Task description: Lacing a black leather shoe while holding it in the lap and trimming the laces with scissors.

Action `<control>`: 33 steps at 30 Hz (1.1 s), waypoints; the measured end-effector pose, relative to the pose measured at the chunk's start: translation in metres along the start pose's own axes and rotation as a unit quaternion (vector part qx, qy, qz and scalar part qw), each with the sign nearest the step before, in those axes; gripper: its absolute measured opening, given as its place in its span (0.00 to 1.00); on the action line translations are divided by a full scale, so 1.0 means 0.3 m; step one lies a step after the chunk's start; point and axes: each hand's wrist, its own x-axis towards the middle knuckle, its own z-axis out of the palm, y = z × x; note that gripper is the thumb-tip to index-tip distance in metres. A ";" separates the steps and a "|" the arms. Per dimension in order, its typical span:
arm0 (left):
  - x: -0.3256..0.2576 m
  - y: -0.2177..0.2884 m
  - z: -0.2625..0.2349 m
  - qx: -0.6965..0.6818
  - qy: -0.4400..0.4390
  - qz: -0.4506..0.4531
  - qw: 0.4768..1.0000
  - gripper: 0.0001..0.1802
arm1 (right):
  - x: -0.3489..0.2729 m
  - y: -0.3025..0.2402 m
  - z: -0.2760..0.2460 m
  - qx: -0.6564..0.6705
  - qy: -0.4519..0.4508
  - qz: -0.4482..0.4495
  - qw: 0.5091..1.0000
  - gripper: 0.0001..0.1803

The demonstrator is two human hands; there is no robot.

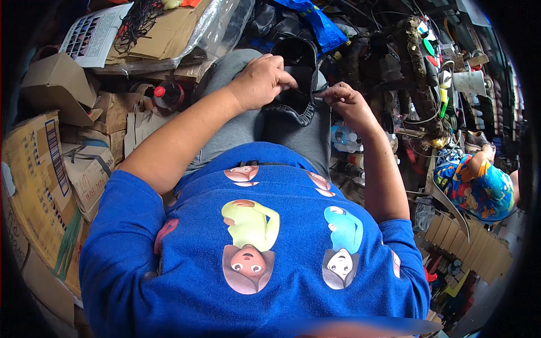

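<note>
On my lap lies a black leather-like piece (304, 115), hollow, with a puckered rim; its exact kind is hard to tell, though it resembles a shoe upper or small bag. My left hand (264, 79) reaches over it from the left, with thumb and forefinger pinched together at its inner edge. At its right edge my right hand (349, 104) has its fingertips pressed together beside the rim. Something thin and dark shows at those fingertips, too small to name. Grey trousers (225, 135) cover my legs beneath the piece.
To the left are cardboard boxes (56, 84) and a red-capped dark bottle (168, 97). A blue bag (315, 25) lies beyond my knees. Clear plastic bottles (345, 138) and cluttered tools fill the right side. Farther right is another person in a colourful shirt (490, 191).
</note>
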 end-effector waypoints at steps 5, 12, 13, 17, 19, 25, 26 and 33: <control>0.001 -0.003 0.002 0.003 0.002 -0.004 1.000 0.11 | 0.002 0.002 0.002 -0.003 0.005 0.005 1.000 0.16; 0.001 0.001 0.005 -0.004 -0.020 -0.009 1.000 0.11 | 0.003 0.005 0.001 0.016 -0.014 0.001 1.000 0.13; 0.001 0.000 0.006 0.000 -0.019 0.006 1.000 0.11 | 0.003 0.008 0.001 0.030 -0.020 0.017 0.999 0.12; 0.020 -0.009 0.010 -0.009 -0.056 -0.005 0.998 0.09 | 0.010 0.024 0.003 0.098 -0.045 0.044 0.993 0.11; 0.037 -0.017 0.014 -0.032 -0.094 -0.029 0.995 0.07 | 0.019 0.033 0.006 0.125 -0.056 0.040 0.990 0.11; 0.054 -0.024 0.026 -0.068 -0.120 -0.033 0.990 0.06 | 0.007 0.039 0.021 0.165 -0.059 0.044 0.984 0.12; 0.049 -0.024 0.025 -0.065 -0.113 -0.030 0.991 0.06 | 0.001 0.037 0.024 0.166 -0.053 0.058 0.983 0.12; 0.022 0.013 0.012 -0.002 -0.102 -0.070 0.992 0.08 | -0.016 0.028 0.048 0.222 -0.024 0.094 0.970 0.14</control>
